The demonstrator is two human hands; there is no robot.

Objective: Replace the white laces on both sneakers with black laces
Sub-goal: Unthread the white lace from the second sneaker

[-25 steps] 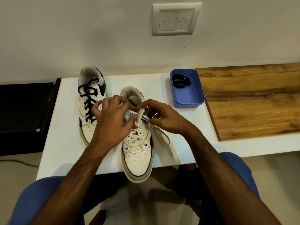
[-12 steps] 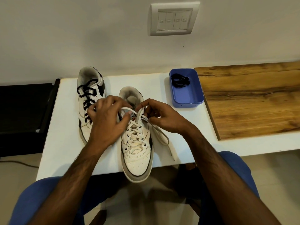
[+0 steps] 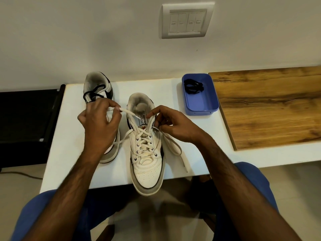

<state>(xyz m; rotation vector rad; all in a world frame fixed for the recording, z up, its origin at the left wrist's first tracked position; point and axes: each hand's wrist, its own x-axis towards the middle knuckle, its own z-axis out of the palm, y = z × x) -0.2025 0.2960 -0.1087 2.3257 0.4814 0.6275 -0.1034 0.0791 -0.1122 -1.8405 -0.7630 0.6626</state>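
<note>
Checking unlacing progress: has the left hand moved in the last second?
Yes. The left hand has pulled left, off the near sneaker, drawing the white lace out.

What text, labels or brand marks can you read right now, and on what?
Tongue label of the white-laced sneaker: large letters partly readable as "STAP", cut off; smaller lines under it too blurred to read.
Wall switch plate: no readable markings.
Blue tray: none.

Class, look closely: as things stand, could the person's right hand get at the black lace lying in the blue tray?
Probably yes. The black lace lies uncovered in the open blue tray, with bare table between. But the right hand now pinches the white lace, so it must let go first.
</note>
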